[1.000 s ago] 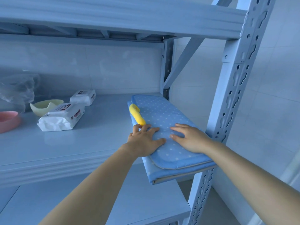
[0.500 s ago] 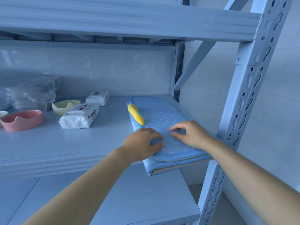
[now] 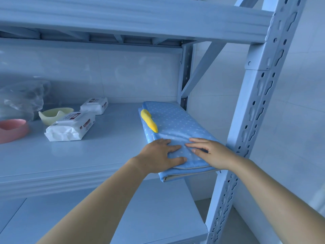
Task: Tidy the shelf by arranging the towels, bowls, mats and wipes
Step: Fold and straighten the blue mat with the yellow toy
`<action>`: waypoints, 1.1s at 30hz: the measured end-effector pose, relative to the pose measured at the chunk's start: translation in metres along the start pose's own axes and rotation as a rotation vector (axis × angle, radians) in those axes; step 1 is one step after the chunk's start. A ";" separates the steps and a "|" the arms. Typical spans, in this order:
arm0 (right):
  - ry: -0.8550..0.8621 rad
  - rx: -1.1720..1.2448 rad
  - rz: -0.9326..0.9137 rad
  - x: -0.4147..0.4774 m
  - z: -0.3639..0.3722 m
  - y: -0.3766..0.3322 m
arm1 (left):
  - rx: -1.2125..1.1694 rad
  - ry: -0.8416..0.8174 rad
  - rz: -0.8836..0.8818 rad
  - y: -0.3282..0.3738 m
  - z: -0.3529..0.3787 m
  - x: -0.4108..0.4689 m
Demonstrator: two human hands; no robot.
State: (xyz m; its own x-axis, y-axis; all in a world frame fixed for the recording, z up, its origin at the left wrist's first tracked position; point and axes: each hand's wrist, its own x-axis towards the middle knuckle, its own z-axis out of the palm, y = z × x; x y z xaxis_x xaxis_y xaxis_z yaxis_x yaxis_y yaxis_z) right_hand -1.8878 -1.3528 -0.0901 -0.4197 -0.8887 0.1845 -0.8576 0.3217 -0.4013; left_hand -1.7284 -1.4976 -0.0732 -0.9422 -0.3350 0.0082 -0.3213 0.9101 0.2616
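A folded blue dotted mat (image 3: pixel 173 123) with a yellow tab (image 3: pixel 149 120) lies at the right end of the shelf board (image 3: pixel 98 152), its near end overhanging the front edge. My left hand (image 3: pixel 161 156) lies flat on the mat's near left part with fingers spread. My right hand (image 3: pixel 212 154) presses the near right part, fingers extended; the cloth is creased between the two hands. Two white wipes packs sit to the left, the nearer pack (image 3: pixel 70 126) and the farther pack (image 3: pixel 95 105). A pale yellow bowl (image 3: pixel 54 115) and a pink bowl (image 3: pixel 13 130) stand at the far left.
A crumpled clear plastic bag (image 3: pixel 22 97) lies behind the bowls. The perforated upright post (image 3: pixel 249 120) stands right beside the mat, with a diagonal brace (image 3: pixel 202 67) behind. Another shelf board (image 3: pixel 123 18) hangs overhead and a lower board (image 3: pixel 149 217) sits beneath.
The mat has slid further onto the shelf under both hands. My left fingers went from curled to spread flat, and my right fingers straightened. The view shifted left and back.
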 end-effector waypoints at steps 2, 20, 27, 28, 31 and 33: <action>0.014 0.015 0.026 0.001 -0.002 0.010 | -0.003 0.009 0.009 0.004 0.003 0.012; 0.092 0.254 0.121 0.002 -0.005 0.016 | -0.078 0.088 0.041 -0.003 0.013 0.024; 0.301 0.193 0.133 0.017 -0.011 -0.005 | -0.368 0.355 0.177 -0.031 0.015 0.018; 0.290 0.185 0.114 0.021 -0.009 -0.012 | -0.367 0.393 0.177 -0.036 0.013 0.015; 0.257 0.176 0.050 0.034 0.002 -0.032 | -0.342 0.445 0.150 -0.056 0.008 0.006; 0.222 0.173 0.021 0.043 0.012 -0.047 | -0.309 0.448 0.135 -0.069 0.003 -0.001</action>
State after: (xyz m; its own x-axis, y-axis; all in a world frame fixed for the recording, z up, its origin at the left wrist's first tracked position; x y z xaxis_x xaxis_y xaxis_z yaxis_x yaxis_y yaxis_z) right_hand -1.8619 -1.4102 -0.0739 -0.5079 -0.7829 0.3594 -0.7927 0.2614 -0.5508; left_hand -1.7054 -1.5595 -0.0945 -0.8186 -0.3531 0.4530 -0.0946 0.8608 0.5001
